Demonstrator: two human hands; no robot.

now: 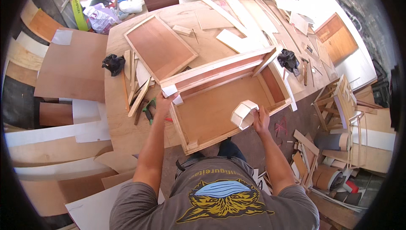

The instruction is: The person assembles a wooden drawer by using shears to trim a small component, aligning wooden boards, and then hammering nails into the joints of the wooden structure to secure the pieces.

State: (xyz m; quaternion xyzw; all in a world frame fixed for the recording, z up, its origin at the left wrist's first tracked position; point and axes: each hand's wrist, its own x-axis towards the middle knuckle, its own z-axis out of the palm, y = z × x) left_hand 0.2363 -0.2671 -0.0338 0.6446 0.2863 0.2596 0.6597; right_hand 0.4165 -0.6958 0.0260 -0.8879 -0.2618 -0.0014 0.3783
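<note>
A large shallow wooden box [220,107], with a brown panel inside and pale strips along its edges, rests tilted at the table's near edge. My left hand [166,102] grips its left corner, where small white pieces [170,90] sit at the fingertips. Part of that grip is hidden by the hand itself. In my right hand [261,121] is a small pale octagonal wooden ring [244,115], held by its right side above the box's inside, with its hollow showing.
The plywood table [139,139] carries a flat framed panel [160,46], loose wood strips [139,97], black plastic bags [113,64], a green-handled tool [148,111] and a hammer [305,71]. Board sheets [72,65] lean at left; wood offcuts [304,154] crowd the right floor.
</note>
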